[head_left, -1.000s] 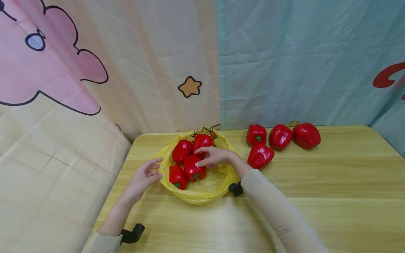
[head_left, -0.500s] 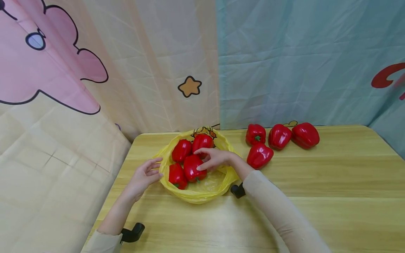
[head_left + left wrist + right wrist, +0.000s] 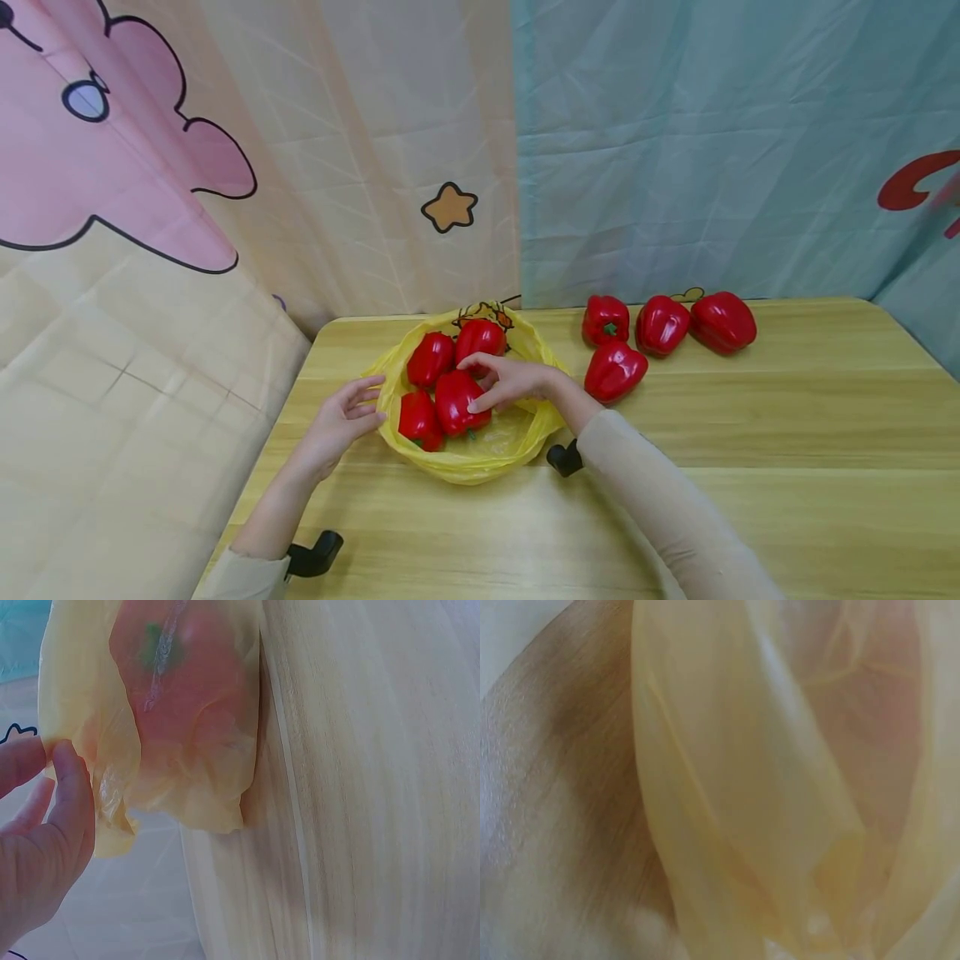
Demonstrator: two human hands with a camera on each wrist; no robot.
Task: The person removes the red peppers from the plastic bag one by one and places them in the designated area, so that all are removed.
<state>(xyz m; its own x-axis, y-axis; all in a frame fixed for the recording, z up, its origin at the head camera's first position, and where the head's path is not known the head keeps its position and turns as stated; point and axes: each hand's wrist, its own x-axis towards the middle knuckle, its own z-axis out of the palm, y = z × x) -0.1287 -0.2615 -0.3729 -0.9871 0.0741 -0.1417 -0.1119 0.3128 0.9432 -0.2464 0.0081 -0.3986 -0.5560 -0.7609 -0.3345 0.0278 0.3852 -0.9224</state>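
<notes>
Where the yellow bag (image 3: pixel 463 473) gapes, left rim pinched by the left hand (image 3: pixel 341 421), a red pepper (image 3: pixel 454 402) lies inside, stem end toward the person. Right hand (image 3: pixel 512 382) nearer, pepper just left of it, held between half-spread thumb and fingers.

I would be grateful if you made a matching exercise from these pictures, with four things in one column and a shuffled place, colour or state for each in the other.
Things:
1. Left hand
2. Right hand
3. Bag
4. Star

Places, colours and states:
A. With fingers on a red pepper inside the bag
B. Orange, on the curtain
C. Pinching the edge of the bag
D. Yellow, standing open on the table

Right pairs: 1-C, 2-A, 3-D, 4-B
</notes>
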